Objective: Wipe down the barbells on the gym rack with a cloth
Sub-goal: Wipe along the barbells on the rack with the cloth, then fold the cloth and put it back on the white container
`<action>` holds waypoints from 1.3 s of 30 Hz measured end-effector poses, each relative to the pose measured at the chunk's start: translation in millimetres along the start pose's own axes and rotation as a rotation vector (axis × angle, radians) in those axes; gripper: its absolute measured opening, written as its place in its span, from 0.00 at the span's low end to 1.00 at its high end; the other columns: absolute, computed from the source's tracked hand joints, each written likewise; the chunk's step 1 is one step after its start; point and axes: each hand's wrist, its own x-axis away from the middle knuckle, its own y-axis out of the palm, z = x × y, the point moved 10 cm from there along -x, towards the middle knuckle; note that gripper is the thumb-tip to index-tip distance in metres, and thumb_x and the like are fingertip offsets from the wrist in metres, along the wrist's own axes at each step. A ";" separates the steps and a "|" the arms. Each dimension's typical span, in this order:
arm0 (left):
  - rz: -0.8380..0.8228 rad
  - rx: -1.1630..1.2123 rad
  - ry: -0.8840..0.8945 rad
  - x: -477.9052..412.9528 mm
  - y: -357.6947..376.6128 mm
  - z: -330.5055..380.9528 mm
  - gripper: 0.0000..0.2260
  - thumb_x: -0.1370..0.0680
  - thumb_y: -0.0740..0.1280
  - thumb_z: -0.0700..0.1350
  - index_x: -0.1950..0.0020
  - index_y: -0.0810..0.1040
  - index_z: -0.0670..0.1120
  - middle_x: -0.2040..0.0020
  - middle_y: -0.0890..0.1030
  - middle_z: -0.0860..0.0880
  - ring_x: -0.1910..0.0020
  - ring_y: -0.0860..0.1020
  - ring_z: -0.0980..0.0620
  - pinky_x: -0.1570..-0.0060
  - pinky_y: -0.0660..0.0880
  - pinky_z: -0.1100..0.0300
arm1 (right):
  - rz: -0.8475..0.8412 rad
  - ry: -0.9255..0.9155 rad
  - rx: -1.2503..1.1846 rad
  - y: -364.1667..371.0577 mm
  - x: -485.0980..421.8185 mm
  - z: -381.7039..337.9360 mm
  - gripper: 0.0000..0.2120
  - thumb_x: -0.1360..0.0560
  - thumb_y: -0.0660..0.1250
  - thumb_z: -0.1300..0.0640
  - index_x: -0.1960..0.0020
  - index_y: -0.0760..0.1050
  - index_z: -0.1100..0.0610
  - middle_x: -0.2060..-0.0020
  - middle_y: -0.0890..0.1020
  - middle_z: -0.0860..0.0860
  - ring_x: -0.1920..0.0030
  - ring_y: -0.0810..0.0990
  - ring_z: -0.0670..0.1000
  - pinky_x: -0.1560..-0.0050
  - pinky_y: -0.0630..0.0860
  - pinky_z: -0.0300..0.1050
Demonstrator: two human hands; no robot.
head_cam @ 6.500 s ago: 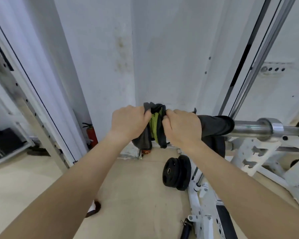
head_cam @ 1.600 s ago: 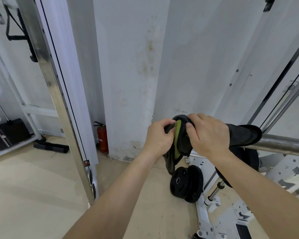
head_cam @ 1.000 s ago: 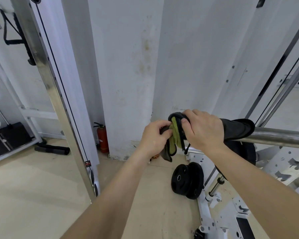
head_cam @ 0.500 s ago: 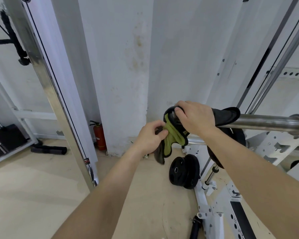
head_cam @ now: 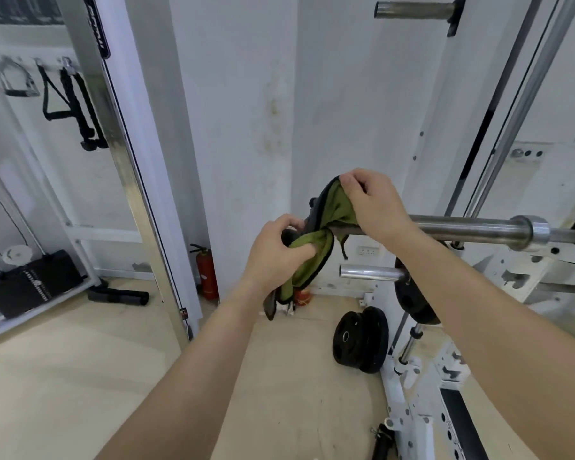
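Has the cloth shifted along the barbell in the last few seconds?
Yes. The cloth has come off the sleeve toward the barbell tip; bare steel now shows up to its collar.

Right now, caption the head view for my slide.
Both hands hold a green-lined cloth at the barbell's end.

Left hand: your left hand [head_cam: 276, 257] is closed around the lower, twisted part of the cloth [head_cam: 316, 247], just left of the bar's end
Right hand: your right hand [head_cam: 370, 202] pinches the cloth's upper edge between fingertips, wrist lying over the barbell [head_cam: 472, 229]
Cloth: green inside with a dark outer face, draped over the bar's end, tail hanging below your left hand
Barbell: steel, horizontal on the white rack [head_cam: 525, 270], collar visible towards the right
Floor: black weight plates [head_cam: 361, 338] lean near the rack base; a red fire extinguisher [head_cam: 206, 272] stands against the wall
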 end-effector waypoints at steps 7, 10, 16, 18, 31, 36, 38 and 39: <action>0.056 0.109 0.095 64.5 8.0 85.3 0.12 0.25 0.73 0.53 0.44 0.77 0.57 0.55 0.84 0.54 0.55 0.81 0.61 0.57 0.77 0.69 | -0.169 0.110 -0.190 -39.0 61.5 -21.9 0.22 0.18 0.60 0.46 0.53 0.78 0.65 0.62 0.79 0.64 0.63 0.76 0.53 0.59 0.75 0.50; 0.092 0.020 0.103 90.3 17.4 100.0 0.04 0.22 0.69 0.48 0.53 0.78 0.58 0.61 0.83 0.55 0.61 0.81 0.58 0.55 0.79 0.59 | -0.224 0.091 -0.167 -51.9 95.5 -25.4 0.22 0.19 0.61 0.46 0.51 0.79 0.66 0.55 0.80 0.68 0.63 0.77 0.53 0.57 0.77 0.53; -0.084 -0.422 0.021 153.0 67.4 78.8 0.09 0.26 0.67 0.41 0.51 0.71 0.51 0.58 0.77 0.52 0.58 0.76 0.49 0.59 0.74 0.54 | -0.441 0.159 -0.251 -49.2 176.4 -3.3 0.03 0.26 0.75 0.56 0.56 0.82 0.56 0.60 0.85 0.48 0.57 0.83 0.43 0.52 0.78 0.40; -0.215 -0.391 -0.045 181.1 95.1 55.0 0.09 0.28 0.67 0.38 0.53 0.71 0.50 0.59 0.76 0.51 0.58 0.75 0.48 0.58 0.72 0.54 | -0.383 0.198 -0.325 -55.3 191.6 7.6 0.04 0.27 0.75 0.60 0.57 0.81 0.53 0.57 0.85 0.46 0.53 0.83 0.43 0.47 0.76 0.41; -0.153 -0.376 -0.281 255.0 74.5 -66.4 0.10 0.18 0.63 0.48 0.46 0.80 0.44 0.55 0.81 0.49 0.53 0.79 0.47 0.58 0.70 0.58 | -0.021 0.519 -0.738 -114.3 247.0 74.4 0.06 0.26 0.72 0.65 0.55 0.81 0.54 0.58 0.81 0.50 0.55 0.80 0.54 0.47 0.80 0.53; 0.147 -0.293 -0.401 249.0 8.7 -68.8 0.23 0.23 0.64 0.63 0.61 0.74 0.44 0.66 0.77 0.48 0.64 0.76 0.46 0.64 0.70 0.54 | -0.106 0.561 -0.657 -101.1 262.5 82.7 0.20 0.26 0.65 0.75 0.42 0.78 0.54 0.45 0.80 0.58 0.51 0.82 0.56 0.47 0.81 0.52; 0.221 -0.177 -0.344 240.4 4.6 -45.2 0.23 0.23 0.64 0.63 0.58 0.74 0.42 0.63 0.78 0.45 0.60 0.78 0.44 0.59 0.75 0.50 | -0.198 0.550 -0.632 -86.8 268.5 80.0 0.27 0.28 0.63 0.78 0.38 0.77 0.53 0.39 0.78 0.58 0.46 0.82 0.58 0.45 0.81 0.53; 0.203 -0.147 -0.301 234.5 11.1 -27.9 0.21 0.23 0.65 0.62 0.54 0.75 0.43 0.59 0.79 0.46 0.57 0.79 0.45 0.55 0.76 0.49 | -0.249 0.550 -0.645 -77.5 271.6 77.8 0.28 0.27 0.63 0.78 0.35 0.76 0.53 0.38 0.78 0.59 0.44 0.82 0.59 0.43 0.80 0.54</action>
